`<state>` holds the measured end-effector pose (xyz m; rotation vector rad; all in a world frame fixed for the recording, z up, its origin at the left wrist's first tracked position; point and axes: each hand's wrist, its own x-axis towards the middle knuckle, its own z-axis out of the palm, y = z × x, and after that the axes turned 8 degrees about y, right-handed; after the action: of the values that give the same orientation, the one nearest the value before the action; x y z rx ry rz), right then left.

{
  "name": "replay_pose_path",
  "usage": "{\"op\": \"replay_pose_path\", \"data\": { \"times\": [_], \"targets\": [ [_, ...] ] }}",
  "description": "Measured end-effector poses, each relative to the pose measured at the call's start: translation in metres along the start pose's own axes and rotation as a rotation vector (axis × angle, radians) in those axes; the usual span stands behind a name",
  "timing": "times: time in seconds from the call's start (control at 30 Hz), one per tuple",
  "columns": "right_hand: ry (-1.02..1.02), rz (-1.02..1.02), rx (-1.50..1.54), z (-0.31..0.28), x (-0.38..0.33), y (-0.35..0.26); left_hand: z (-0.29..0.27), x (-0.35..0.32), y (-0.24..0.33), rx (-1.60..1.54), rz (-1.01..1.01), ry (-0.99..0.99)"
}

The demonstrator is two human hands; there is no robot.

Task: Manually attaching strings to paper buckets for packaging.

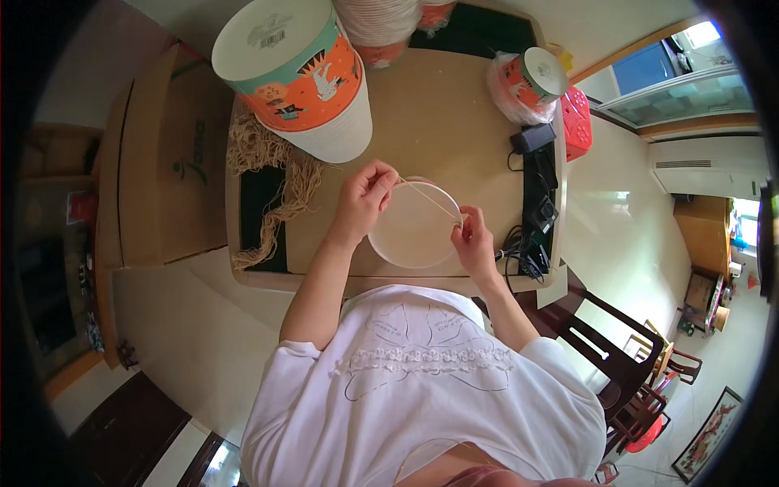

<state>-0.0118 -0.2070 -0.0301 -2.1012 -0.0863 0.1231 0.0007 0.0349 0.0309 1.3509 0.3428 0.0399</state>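
A thin pale cord (430, 200) runs taut between my two hands, above a round white paper tub (410, 237) near the table's front edge. My left hand (367, 197) pinches one end of the cord at the tub's upper left rim. At the right rim, my right hand (474, 242) has its fingers closed on the other end. Whether the tub's round white face is its bottom or its open inside, I cannot tell. A loose heap of beige cords (280, 174) lies at the table's left side, partly hanging in strands.
A tall stack of white tubs with an orange and green print (312, 89) leans behind my left hand. Farther back stands another white stack (377, 20). On the right are a bagged tub stack (527, 79), a black adapter (533, 138), tangled cables (527, 258) and a red container (575, 122). A cardboard box (174, 162) stands left.
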Motion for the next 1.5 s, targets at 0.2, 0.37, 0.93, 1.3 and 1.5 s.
{"op": "replay_pose_path", "data": {
  "times": [0.2,0.37,0.93,1.3,1.5],
  "targets": [
    [-0.006,0.03,-0.017,0.002,0.005,0.003,-0.005,0.002,-0.011,0.033,-0.024,0.035],
    [-0.007,0.138,0.019,0.002,0.004,0.008,-0.003,-0.002,-0.02,0.432,0.108,0.065],
    [-0.118,0.578,0.523,0.028,0.019,0.097,0.022,0.002,0.003,1.072,0.283,-0.134],
    [-0.067,0.428,0.621,0.032,0.013,0.082,0.02,0.036,-0.032,1.087,0.411,0.004],
    [-0.278,0.65,1.116,-0.031,0.042,0.058,0.029,0.042,0.007,0.74,0.496,0.17]
  ]
}}
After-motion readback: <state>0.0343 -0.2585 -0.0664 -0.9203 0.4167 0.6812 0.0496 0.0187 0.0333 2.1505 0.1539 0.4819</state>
